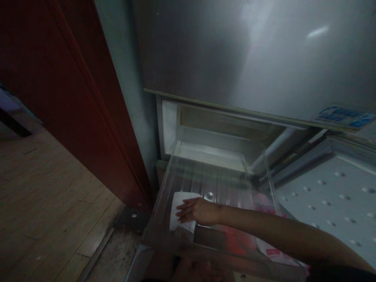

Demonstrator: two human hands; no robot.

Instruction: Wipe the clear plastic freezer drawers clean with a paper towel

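My right hand [199, 211] lies flat on a white cloth [176, 209], or possibly a paper sheet, its fingers stretched out and a ring on one of them. Both are inside a clear plastic drawer [219, 184], near its front left. The drawer is pulled out from the open lower compartment [208, 150] of a fridge. Below the drawer's front wall, at the bottom edge, my left hand [202, 270] shows only dimly. Its fingers are too dark and blurred to read.
The upper fridge door [235, 51] is shut above the compartment. To the right the lower door [337, 199] stands open. A red-brown door frame [96, 117] rises at the left, beside a tiled floor [53, 196]. Pink and white packaging [273, 246] appears by the drawer's right side.
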